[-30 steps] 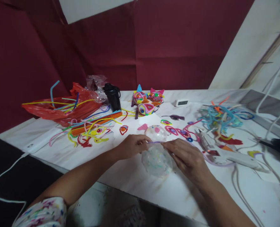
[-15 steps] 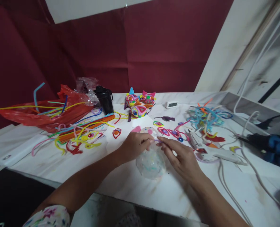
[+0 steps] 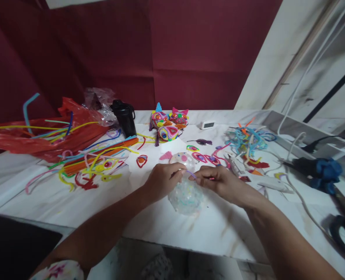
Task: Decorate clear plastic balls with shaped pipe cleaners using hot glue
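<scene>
A thin purple pipe cleaner spans the gap between my two hands. My left hand pinches one end with thumb and fingers. Closed on its other end is my right hand. Just below my fingers, a clear round plastic piece with coloured flecks lies on the white table. Behind my hands is a smaller pale round piece with a pink dot, and a pink pointed piece lies at its left.
Pipe cleaners and a red bag lie left, near a black bottle. Decorated figures stand behind. To the right are a glue gun, tangled blue strips, cables and scissors.
The purple pipe cleaner now arches between my hands. My right hand has turned, its fingers more curled. The view has shifted slightly.
</scene>
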`<action>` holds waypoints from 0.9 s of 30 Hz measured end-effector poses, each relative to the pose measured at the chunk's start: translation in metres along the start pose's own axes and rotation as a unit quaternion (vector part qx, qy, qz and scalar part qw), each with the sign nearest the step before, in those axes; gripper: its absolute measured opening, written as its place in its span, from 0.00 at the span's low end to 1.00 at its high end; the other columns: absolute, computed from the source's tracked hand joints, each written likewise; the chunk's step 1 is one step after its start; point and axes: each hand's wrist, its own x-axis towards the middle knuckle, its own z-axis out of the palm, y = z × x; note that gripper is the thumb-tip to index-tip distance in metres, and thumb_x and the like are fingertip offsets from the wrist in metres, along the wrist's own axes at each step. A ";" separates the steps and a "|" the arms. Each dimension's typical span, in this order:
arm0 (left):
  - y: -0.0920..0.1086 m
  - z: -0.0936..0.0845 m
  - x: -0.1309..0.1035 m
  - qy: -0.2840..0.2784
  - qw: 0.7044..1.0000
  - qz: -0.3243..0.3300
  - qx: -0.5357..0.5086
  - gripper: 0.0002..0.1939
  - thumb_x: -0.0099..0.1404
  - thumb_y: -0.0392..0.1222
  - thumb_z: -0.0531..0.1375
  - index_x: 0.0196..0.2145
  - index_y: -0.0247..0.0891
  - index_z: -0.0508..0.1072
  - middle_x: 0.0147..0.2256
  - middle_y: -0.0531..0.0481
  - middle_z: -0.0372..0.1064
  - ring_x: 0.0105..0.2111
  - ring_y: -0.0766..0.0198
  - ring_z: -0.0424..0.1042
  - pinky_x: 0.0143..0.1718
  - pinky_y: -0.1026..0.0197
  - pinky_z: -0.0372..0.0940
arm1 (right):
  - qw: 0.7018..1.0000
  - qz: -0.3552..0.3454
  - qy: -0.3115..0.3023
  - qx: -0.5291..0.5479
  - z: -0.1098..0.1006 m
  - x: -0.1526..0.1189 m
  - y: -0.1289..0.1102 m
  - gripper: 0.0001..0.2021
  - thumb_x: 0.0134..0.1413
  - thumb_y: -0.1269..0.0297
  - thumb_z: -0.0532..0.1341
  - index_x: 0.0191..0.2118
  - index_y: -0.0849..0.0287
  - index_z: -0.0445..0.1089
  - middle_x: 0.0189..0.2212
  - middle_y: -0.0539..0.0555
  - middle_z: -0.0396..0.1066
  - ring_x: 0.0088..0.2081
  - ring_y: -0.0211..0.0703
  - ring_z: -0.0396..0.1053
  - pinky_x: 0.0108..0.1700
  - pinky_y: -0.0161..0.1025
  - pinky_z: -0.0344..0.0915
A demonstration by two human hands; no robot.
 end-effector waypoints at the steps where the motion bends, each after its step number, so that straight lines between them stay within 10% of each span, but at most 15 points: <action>1: 0.001 -0.001 0.000 0.001 1.000 -0.001 -0.003 0.10 0.63 0.37 0.55 0.36 0.41 0.76 0.21 0.54 0.72 0.23 0.67 0.71 0.27 0.66 0.62 | 0.999 0.021 -0.018 0.024 -0.002 0.001 -0.001 0.15 0.50 0.53 0.61 0.30 0.62 0.74 0.24 0.48 0.65 0.27 0.35 0.60 0.29 0.34 0.56; 5: 0.005 -0.003 0.001 0.006 0.999 -0.025 -0.044 0.10 0.63 0.37 0.53 0.34 0.43 0.76 0.22 0.54 0.73 0.22 0.66 0.70 0.27 0.64 0.63 | 0.994 0.073 -0.016 0.079 -0.007 0.008 -0.005 0.17 0.44 0.51 0.65 0.29 0.62 0.75 0.16 0.43 0.56 0.20 0.30 0.50 0.23 0.32 0.48; 11: 0.002 -0.005 0.007 0.075 0.995 0.006 -0.071 0.07 0.58 0.36 0.58 0.28 0.36 0.77 0.30 0.47 0.72 0.30 0.64 0.70 0.31 0.64 0.64 | 0.983 0.071 0.079 0.147 0.001 0.015 -0.008 0.15 0.35 0.54 0.70 0.26 0.61 0.76 0.16 0.47 0.67 0.19 0.32 0.58 0.23 0.32 0.58; 27: 0.002 0.003 0.004 0.001 0.956 -0.160 -0.246 0.08 0.52 0.39 0.61 0.31 0.34 0.73 0.21 0.55 0.65 0.22 0.70 0.64 0.25 0.67 0.59 | 0.898 0.063 0.246 0.359 0.033 0.023 0.002 0.13 0.27 0.63 0.74 0.27 0.58 0.78 0.17 0.50 0.73 0.19 0.34 0.66 0.16 0.28 0.60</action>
